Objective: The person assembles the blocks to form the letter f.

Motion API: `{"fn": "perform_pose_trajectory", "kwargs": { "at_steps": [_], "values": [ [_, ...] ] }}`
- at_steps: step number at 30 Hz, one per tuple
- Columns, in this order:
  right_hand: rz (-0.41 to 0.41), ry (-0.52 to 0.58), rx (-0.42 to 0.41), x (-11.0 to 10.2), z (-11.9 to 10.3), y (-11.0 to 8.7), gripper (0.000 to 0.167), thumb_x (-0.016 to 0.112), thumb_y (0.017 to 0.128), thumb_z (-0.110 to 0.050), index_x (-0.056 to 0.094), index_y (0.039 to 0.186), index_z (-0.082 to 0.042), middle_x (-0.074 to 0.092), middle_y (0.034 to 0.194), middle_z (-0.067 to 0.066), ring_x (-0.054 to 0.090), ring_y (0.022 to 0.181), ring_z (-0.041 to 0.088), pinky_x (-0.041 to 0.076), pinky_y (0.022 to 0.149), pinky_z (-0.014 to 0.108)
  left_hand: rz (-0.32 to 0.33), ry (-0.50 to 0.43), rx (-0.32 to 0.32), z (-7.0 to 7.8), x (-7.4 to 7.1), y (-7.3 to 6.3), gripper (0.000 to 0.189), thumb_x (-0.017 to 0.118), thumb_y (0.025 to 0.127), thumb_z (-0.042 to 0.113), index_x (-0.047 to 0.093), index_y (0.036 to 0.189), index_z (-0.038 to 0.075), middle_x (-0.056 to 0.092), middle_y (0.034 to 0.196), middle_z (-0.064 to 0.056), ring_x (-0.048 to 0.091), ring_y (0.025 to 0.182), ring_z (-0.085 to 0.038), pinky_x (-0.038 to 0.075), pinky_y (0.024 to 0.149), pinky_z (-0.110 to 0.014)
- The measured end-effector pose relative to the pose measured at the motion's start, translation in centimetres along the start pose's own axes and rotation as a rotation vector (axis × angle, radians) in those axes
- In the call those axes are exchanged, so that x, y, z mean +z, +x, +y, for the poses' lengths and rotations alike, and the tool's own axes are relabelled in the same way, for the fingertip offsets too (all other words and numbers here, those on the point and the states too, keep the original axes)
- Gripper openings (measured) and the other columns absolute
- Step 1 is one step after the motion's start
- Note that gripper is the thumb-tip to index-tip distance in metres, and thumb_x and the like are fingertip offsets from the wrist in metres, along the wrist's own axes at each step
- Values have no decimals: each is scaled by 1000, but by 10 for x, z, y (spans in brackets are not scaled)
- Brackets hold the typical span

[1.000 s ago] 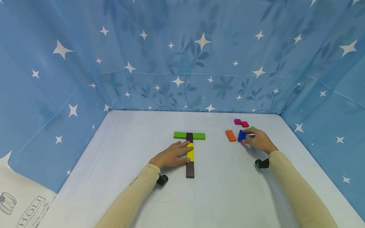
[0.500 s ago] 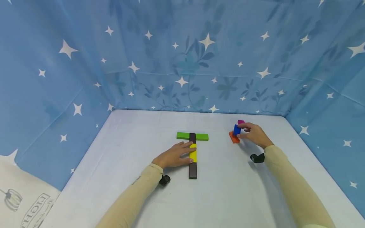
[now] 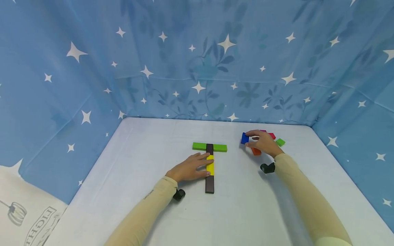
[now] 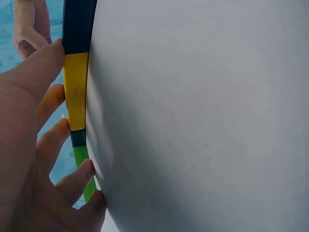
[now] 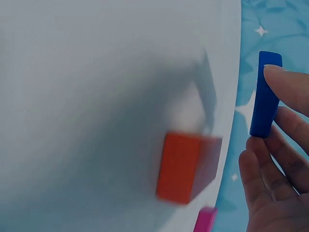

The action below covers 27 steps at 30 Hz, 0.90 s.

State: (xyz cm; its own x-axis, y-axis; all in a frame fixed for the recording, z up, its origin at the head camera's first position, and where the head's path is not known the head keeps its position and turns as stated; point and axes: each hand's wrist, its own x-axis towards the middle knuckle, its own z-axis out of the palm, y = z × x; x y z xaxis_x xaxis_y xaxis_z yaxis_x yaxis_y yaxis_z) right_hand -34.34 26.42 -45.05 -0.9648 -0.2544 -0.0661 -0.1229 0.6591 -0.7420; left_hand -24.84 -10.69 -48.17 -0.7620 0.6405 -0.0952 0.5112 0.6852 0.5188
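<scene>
A blue block [image 3: 244, 138] hangs above the white table, pinched between thumb and fingertips of my right hand [image 3: 265, 142]; the right wrist view shows this blue block [image 5: 266, 96] upright and off the surface. My left hand [image 3: 188, 168] has its fingers spread and resting along a yellow block [image 3: 210, 168]. That block lies in line between a dark block [image 3: 209, 184] on the near side and another dark block [image 3: 209, 148] on the far side. Green pieces [image 3: 220, 148] extend left and right from the far dark block, giving a T shape.
Partly under the right hand lies an orange block [image 3: 256, 151]. Behind it are a magenta block [image 3: 263, 131] and a red block [image 3: 272, 135], with a loose green block [image 3: 280, 142] farther right. A blue star-patterned curtain [image 3: 172, 68] borders the table's back and sides.
My right hand has lifted the blue block and carried it left, past the orange block. The loose green block now shows behind the hand. My left hand stays on the yellow block.
</scene>
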Motion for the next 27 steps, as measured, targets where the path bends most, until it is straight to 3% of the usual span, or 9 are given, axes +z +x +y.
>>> {"fn": "perform_pose_trajectory", "kwargs": {
  "at_steps": [14, 20, 27],
  "values": [
    [-40, 10, -39, 33, -26, 25, 55, 79, 97, -19, 62, 146, -3, 51, 156, 22, 50, 141, 47, 40, 117, 64, -7, 15, -15, 3, -1, -1, 59, 62, 109, 45, 48, 164, 27, 24, 177, 5, 18, 162, -34, 22, 129, -55],
    [-54, 46, -45, 44, -37, 34, 52, 80, 96, -18, 65, 144, -3, 53, 155, 21, 51, 140, 46, 40, 118, 62, -3, 17, -8, 3, -2, -1, 60, 62, 109, 47, 49, 164, 27, 25, 176, 6, 19, 162, -34, 24, 128, -55],
    [-82, 0, -109, 57, -55, 44, 51, 80, 96, -17, 65, 141, 0, 55, 152, 23, 54, 137, 45, 43, 117, 59, -9, 22, -7, 2, -3, 0, 60, 61, 109, 49, 48, 164, 28, 25, 176, 7, 20, 162, -35, 25, 128, -55]
  ]
}}
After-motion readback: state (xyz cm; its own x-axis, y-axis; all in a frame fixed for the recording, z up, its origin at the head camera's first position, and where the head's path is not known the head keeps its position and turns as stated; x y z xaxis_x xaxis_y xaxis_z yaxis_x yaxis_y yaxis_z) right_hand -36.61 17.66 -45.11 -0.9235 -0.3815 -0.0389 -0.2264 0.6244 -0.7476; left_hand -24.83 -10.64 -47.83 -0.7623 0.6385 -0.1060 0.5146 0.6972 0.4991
